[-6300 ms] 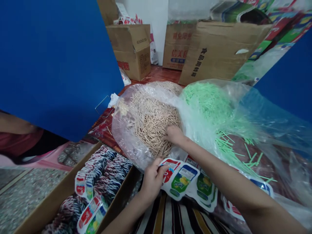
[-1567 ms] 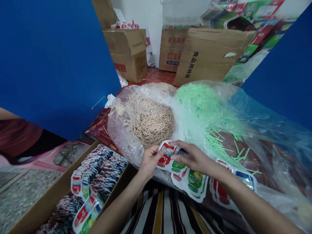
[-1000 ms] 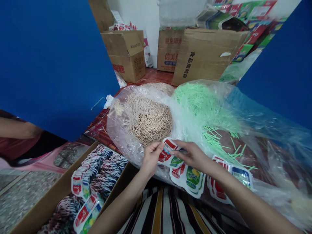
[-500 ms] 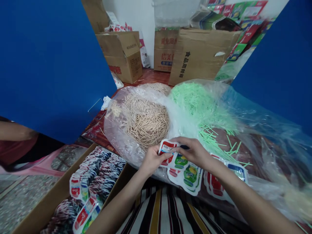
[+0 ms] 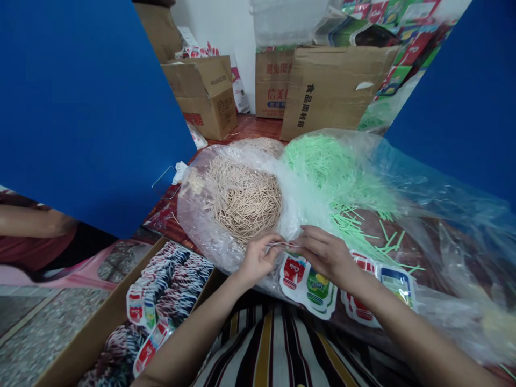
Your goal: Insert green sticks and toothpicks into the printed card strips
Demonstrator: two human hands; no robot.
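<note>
A red-brown wood-grain table (image 5: 258, 126) shows bare at its far edge and along its left side, between two blue panels (image 5: 80, 97). Cardboard boxes stand along the far edge: one with open flaps (image 5: 207, 99) toward the far left corner, and a wide brown carton (image 5: 338, 88) right of the middle, partly in front of a red-lettered box (image 5: 272, 80). A pale wall (image 5: 237, 27) rises behind them.

Clear plastic covers much of the table. On it a heap of beige sticks (image 5: 252, 207) lies near the middle, with a heap of green sticks (image 5: 322, 161) just to its right; loose green ones spread toward the right. Flat Cola-and-Sprite packets (image 5: 308, 285) overlap at the near edge.

Left of the near edge, a long cardboard tray (image 5: 94, 317) holds tightly packed rows of similar packets, above a speckled floor (image 5: 52, 322). Another person's forearm (image 5: 32, 220) shows beyond the left panel.

Before the beige heap, the person's left hand (image 5: 260, 258) is nearly closed, pinching a thin packet (image 5: 286, 245) between thumb and forefinger. The right hand (image 5: 324, 252), fingers curled, grasps its other end. The packet is seen almost edge-on, above the near edge.
</note>
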